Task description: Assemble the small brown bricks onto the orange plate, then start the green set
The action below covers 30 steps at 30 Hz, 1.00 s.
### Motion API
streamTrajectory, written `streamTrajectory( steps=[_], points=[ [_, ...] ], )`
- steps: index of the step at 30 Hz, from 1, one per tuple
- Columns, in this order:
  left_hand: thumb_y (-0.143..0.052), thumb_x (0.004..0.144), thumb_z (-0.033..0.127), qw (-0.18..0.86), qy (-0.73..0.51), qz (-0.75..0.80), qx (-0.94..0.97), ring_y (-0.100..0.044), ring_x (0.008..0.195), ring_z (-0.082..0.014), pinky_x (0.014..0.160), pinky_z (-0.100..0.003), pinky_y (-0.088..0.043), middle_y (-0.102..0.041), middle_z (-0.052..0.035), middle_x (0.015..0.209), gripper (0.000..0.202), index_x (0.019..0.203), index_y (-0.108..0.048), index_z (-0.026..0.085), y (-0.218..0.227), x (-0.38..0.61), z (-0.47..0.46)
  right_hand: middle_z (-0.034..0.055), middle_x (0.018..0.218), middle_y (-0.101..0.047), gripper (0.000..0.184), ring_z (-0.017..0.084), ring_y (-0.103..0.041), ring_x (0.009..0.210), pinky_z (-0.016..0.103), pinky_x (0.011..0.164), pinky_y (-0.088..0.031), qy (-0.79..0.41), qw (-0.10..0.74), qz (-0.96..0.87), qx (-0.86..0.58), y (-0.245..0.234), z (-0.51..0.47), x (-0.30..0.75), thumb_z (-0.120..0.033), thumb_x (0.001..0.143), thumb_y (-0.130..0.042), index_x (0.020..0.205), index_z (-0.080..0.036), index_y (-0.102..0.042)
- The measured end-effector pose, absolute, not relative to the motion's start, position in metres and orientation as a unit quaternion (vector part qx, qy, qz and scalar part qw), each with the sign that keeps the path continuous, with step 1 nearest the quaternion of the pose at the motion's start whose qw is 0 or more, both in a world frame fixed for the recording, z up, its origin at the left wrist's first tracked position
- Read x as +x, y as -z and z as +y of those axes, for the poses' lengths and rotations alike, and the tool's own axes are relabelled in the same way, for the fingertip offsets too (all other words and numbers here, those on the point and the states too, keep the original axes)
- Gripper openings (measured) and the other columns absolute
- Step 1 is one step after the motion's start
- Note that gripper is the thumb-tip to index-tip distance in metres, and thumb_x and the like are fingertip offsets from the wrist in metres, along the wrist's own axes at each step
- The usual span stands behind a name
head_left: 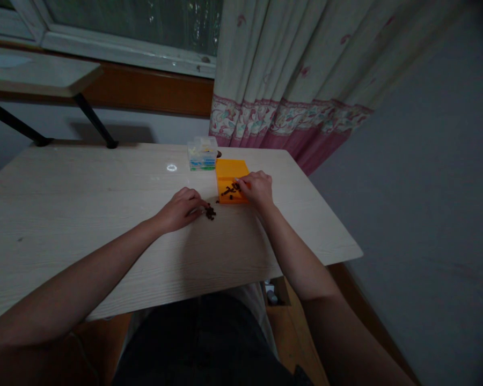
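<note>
My left hand (182, 210) rests on the table, its fingers stretched out. The fingertips touch a small heap of dark brown pieces (210, 213), too small to name. My right hand (260, 187) is over the right side of an orange plastic box (231, 168), thumb and fingers closed together. Several dark pieces (228, 190) lie scattered in the box's front part, right by those fingertips. Whatever the right fingers hold is too small to make out. One loose dark piece (217, 201) sits between the heap and the box.
Behind the orange box stands a clear plastic case (202, 154) with blue and green contents. A raised shelf (40, 72) on black legs is at the far left of the pale wooden table (104, 214). Curtains (273, 80) hang past the back edge; a wall (406, 187) is to the right.
</note>
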<state>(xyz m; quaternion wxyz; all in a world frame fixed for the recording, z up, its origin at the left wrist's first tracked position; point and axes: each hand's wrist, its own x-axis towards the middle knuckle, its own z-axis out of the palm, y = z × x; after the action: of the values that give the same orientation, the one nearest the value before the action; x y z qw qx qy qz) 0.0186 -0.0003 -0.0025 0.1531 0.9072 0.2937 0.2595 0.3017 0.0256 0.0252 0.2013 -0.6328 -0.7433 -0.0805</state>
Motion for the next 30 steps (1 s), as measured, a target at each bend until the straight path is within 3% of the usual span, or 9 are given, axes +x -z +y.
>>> streamTrajectory(
  steps=[9,24,30],
  points=[
    [-0.056,0.09,0.032,0.164,-0.265,0.295,0.903,-0.055,0.095,-0.0231,0.088,-0.039,-0.04,-0.062,-0.0071,0.096,0.018,0.097,-0.069,0.021,-0.002,0.02,0.0,0.0088,0.096,-0.071,0.042,0.026,-0.05,0.096,0.038,0.081,-0.028,0.087,0.177,-0.748,-0.634,-0.025,0.025,0.301,-0.046,0.098,-0.04,0.096,-0.026,-0.077],
    [-0.056,0.091,0.031,0.147,-0.281,0.32,0.893,-0.056,0.092,-0.022,0.088,-0.039,-0.041,-0.063,-0.007,0.092,0.016,0.09,-0.066,0.019,-0.002,0.02,-0.001,0.0084,0.092,-0.072,0.04,0.025,-0.052,0.094,0.038,0.082,-0.028,0.085,0.204,-0.754,-0.618,-0.028,0.023,0.299,-0.044,0.098,-0.043,0.093,-0.023,-0.077],
    [-0.059,0.089,0.035,0.229,-0.343,0.375,0.83,-0.057,0.08,-0.0185,0.075,-0.033,-0.045,-0.066,-0.0057,0.087,0.018,0.091,-0.066,0.019,0.005,0.015,0.002,0.0055,0.09,-0.071,0.039,0.021,-0.053,0.093,0.037,0.088,-0.027,0.08,0.241,-0.79,-0.558,-0.027,0.014,0.283,-0.045,0.099,-0.042,0.092,-0.025,-0.076]
  ],
)
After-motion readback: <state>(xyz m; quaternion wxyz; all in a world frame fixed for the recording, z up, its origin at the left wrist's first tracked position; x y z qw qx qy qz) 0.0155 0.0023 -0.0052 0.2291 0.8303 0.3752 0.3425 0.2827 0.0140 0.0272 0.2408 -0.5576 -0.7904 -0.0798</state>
